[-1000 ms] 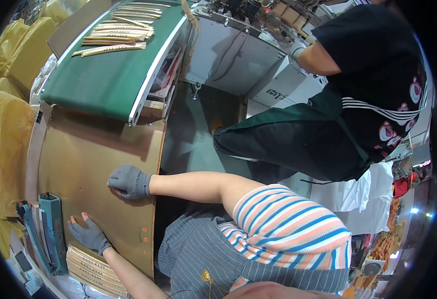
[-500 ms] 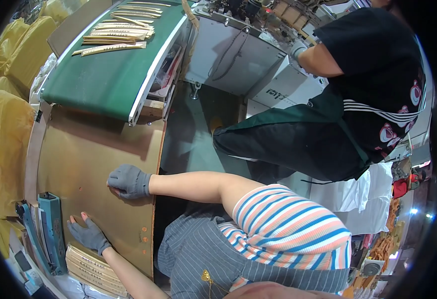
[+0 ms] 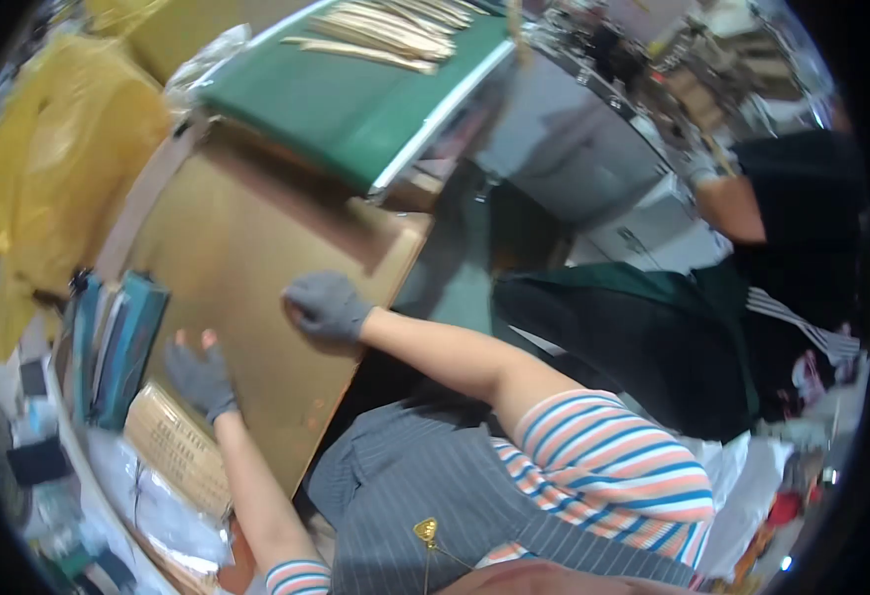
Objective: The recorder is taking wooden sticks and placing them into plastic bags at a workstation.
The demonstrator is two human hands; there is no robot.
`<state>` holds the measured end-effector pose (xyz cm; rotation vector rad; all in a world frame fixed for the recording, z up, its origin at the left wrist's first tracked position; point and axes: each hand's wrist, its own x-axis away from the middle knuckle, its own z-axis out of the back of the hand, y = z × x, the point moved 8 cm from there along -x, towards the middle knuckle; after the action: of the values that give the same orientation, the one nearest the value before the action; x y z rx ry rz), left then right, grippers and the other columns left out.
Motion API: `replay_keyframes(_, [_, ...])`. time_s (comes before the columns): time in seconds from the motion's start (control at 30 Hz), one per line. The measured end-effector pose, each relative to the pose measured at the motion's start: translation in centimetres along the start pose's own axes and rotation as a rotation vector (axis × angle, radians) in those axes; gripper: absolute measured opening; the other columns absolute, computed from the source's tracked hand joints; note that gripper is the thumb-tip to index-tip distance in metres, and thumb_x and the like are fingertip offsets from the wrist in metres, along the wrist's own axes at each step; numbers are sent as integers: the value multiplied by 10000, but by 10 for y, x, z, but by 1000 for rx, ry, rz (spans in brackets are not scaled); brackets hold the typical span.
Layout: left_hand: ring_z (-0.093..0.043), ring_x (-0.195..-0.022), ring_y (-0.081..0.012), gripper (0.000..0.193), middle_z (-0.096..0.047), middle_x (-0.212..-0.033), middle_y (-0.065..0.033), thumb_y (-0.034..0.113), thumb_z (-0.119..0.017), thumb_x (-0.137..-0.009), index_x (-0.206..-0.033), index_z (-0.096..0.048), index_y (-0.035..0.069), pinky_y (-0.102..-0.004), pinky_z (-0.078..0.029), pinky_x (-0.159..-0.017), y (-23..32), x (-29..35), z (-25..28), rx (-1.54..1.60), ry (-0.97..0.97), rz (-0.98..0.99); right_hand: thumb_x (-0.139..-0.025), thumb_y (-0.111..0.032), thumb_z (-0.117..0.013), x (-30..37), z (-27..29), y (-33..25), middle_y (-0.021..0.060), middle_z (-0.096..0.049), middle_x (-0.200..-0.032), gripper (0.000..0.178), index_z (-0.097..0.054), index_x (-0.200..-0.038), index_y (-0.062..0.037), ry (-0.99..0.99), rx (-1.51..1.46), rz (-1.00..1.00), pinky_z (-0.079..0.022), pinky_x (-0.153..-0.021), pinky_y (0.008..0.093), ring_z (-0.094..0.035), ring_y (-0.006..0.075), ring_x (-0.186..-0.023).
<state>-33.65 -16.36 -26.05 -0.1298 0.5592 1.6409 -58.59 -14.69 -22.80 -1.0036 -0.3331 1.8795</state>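
Both hands wear grey gloves that leave fingertips bare. My left hand lies on the brown board with its fingers stretched out, and appears to hold nothing. Just below it is a bundle of slim printed paper packets in clear wrap. A long teal device, which looks like a bag sealer, stands to the left of that hand. My right hand is closed, fingers curled under, at the middle of the board; whatever is inside it, if anything, is hidden.
Beyond the board is a green conveyor belt carrying several slim paper packets. Yellow plastic-covered stacks line the left. A co-worker in dark trousers is at a grey machine on the right. Clear plastic bags lie at lower left.
The view has swung, so the belt, board and co-worker appear shifted right and tilted, with some blur. Both hands keep about the same pose over the board.
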Motion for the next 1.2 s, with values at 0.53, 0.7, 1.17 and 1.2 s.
replay_keyframes(0.53, [-385, -1243, -340, 525, -433, -1316, -215, 396, -557, -849, -1209, -513, 18, -423, -312, -1023, -18, 9, 1, 47, -13, 65, -668, -130, -581, 5, -9, -6, 100, -557, -748, 123, -533, -778, -105, -1, 63, 87, -433, -609, 412, -558, 310, -690])
replay_keyframes(0.7, [-382, -1246, -337, 521, -428, -1321, -215, 394, -553, -853, -1210, -514, 17, -420, -315, -1022, -18, 8, -3, 42, -25, 68, -727, -126, -590, 9, -1, -3, 91, -574, -750, 117, -584, -839, -91, 39, -42, 103, -455, -633, 387, -575, 295, -713])
replay_keyframes(1.17, [-406, -1220, -355, 484, -423, -1320, -222, 292, -583, -864, -1232, -490, -8, -415, -320, -1026, -5, 4, 4, 49, -61, 68, -791, -354, -604, -22, 380, 342, 199, -574, -1138, 543, -483, -1213, -35, 906, 432, -678, -426, -911, 370, -551, 324, -1066])
replay_keyframes(1.2, [-405, -1223, -355, 487, -418, -1326, -222, 293, -581, -865, -1238, -486, -7, -413, -317, -1029, -13, 10, 8, 22, -57, 81, -797, -425, -578, -40, 374, 335, 224, -531, -1212, 612, -457, -1253, -35, 753, 531, -898, -402, -946, 402, -515, 355, -1122])
